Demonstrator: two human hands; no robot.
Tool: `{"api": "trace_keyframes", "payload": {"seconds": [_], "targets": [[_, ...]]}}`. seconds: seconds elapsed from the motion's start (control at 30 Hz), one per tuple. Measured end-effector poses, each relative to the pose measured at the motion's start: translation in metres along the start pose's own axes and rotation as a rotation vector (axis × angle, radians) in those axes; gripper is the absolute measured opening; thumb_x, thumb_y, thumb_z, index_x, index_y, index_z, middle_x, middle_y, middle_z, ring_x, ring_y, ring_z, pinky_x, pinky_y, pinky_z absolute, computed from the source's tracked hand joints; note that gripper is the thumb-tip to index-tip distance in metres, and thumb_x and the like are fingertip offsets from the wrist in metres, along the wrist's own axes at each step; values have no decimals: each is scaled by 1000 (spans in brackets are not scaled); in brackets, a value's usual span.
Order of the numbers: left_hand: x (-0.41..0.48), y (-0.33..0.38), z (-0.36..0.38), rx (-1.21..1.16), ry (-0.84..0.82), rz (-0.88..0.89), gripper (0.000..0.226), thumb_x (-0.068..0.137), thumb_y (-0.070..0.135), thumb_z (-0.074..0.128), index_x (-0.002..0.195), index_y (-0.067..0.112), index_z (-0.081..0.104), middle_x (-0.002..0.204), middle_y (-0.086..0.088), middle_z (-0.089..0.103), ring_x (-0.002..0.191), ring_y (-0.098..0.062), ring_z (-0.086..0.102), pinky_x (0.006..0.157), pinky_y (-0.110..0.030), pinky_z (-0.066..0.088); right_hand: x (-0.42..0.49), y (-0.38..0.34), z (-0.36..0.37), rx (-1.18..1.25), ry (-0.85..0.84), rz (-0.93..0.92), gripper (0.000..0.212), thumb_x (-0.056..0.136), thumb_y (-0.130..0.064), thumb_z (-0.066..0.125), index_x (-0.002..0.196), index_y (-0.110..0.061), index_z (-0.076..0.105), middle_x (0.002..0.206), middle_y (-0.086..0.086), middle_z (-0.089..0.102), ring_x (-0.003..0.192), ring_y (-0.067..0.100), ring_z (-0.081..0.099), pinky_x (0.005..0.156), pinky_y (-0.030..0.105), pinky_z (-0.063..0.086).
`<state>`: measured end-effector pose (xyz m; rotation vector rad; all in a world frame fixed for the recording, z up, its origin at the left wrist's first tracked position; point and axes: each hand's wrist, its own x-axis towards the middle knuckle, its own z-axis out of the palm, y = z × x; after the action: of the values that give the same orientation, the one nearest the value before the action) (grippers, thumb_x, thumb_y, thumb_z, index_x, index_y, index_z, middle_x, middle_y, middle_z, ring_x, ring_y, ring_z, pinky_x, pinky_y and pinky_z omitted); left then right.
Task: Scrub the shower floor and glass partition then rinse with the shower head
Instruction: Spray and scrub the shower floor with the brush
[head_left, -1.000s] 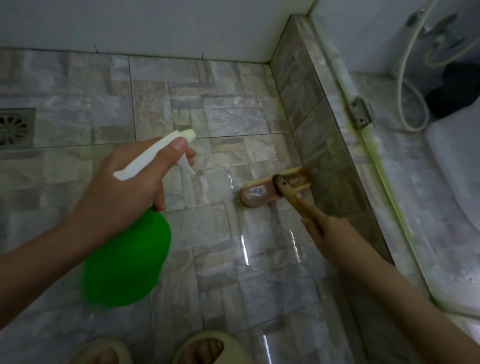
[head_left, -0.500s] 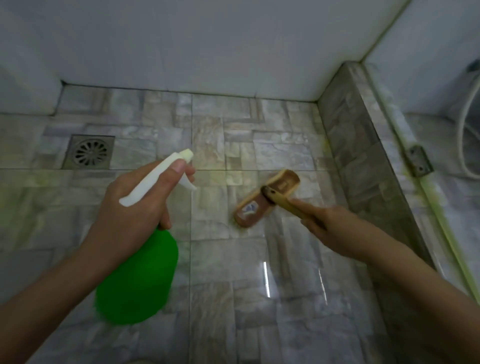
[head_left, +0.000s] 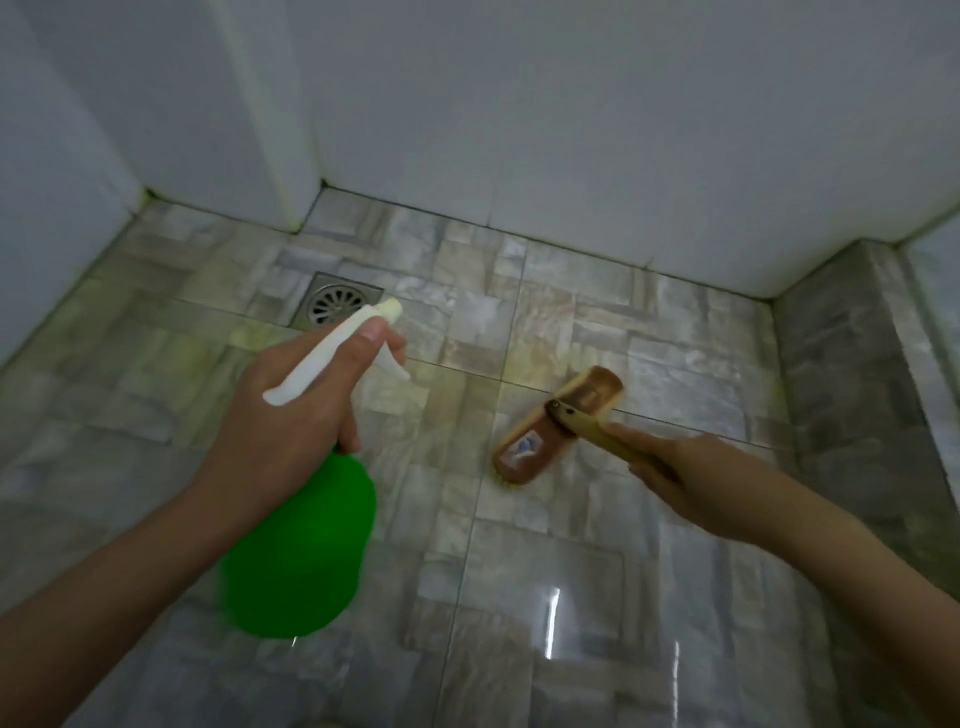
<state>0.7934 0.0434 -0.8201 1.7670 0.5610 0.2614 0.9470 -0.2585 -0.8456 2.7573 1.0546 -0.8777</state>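
Observation:
My left hand grips a green spray bottle by its white trigger head, nozzle aimed toward the far wall over the wet stone-tile shower floor. My right hand holds the handle of a wooden scrub brush. The brush head rests bristles-down on the tiles at centre right. Greenish-yellow cleaner streaks mark the tiles near the brush and around the drain.
A square metal floor drain sits in the floor beyond the bottle's nozzle. White walls close the back and left. A low tiled curb runs along the right edge.
The view has swung left and up, away from the curb and hose. The brush has slid left, away from the curb toward the middle of the floor. Both hands keep their holds.

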Motion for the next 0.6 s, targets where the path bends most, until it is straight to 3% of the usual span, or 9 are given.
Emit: {"api": "trace_keyframes", "payload": {"seconds": [0.17,0.3,0.43,0.5,0.6], "targets": [[0,-6,-17,-3,54,-18,43,81,72,48,92,40,76,92,-25,72,42,-20,55,50,-29,48,89,-63,2,30,136,-49,52,102,-35,35,151,-41,16,73,3,53,63,21,54,63,36,50],[-6,-11,-38,-9,99,-46,47,83,73,48,95,37,76,95,-26,71,45,-22,56,55,-35,50,61,-57,2,22,97,-88,52,102,-35,34,149,-44,12,66,-7,48,56,8,50,60,26,47],[-11,-16,-60,-21,165,-71,40,86,70,46,96,43,74,94,-19,74,44,-20,54,54,-32,49,24,-75,4,-72,-30,-67,54,103,-37,30,144,-48,-3,70,-7,48,59,5,52,70,24,53],[-12,-17,-67,-25,182,-73,40,86,71,46,96,45,74,92,-6,77,44,-18,55,57,-32,50,52,-102,-1,-43,30,-103,55,103,-33,31,148,-45,2,74,-3,53,62,12,54,64,27,51],[-12,-21,-71,-15,193,-80,48,81,76,46,101,42,75,95,-19,74,46,-21,56,58,-34,51,114,-138,-11,23,158,-181,55,103,-25,35,151,-38,13,92,10,61,80,25,60,65,27,42]]}}
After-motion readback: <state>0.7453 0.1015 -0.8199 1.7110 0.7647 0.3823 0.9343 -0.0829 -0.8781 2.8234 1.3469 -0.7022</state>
